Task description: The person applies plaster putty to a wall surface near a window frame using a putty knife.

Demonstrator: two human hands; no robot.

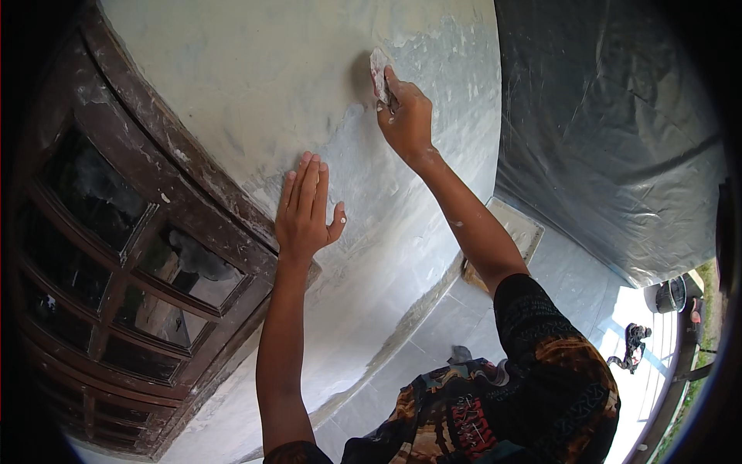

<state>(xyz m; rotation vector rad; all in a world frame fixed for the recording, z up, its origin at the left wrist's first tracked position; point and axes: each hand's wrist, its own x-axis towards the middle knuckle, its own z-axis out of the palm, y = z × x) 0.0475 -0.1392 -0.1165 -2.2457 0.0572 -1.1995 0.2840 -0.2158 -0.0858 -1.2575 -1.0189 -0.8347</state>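
Note:
My right hand (406,120) grips a small putty-smeared scraper (379,73) with reddish patches, held at the upper part of the plastered wall (232,62). The wall has cream and mottled grey areas around it. Lower and to the left, my left hand (308,205) lies on the wall with its fingers stretched out and its thumb apart, holding nothing, just right of the window frame. White specks show on both hands and on my right forearm.
A dark wooden window (116,272) with small panes fills the left. Dark plastic sheeting (603,116) hangs at the right. Below, on grey floor tiles (440,336), are a shallow pale tray (522,224), partly behind my arm, a bucket (668,295) and a dark crumpled item (634,344).

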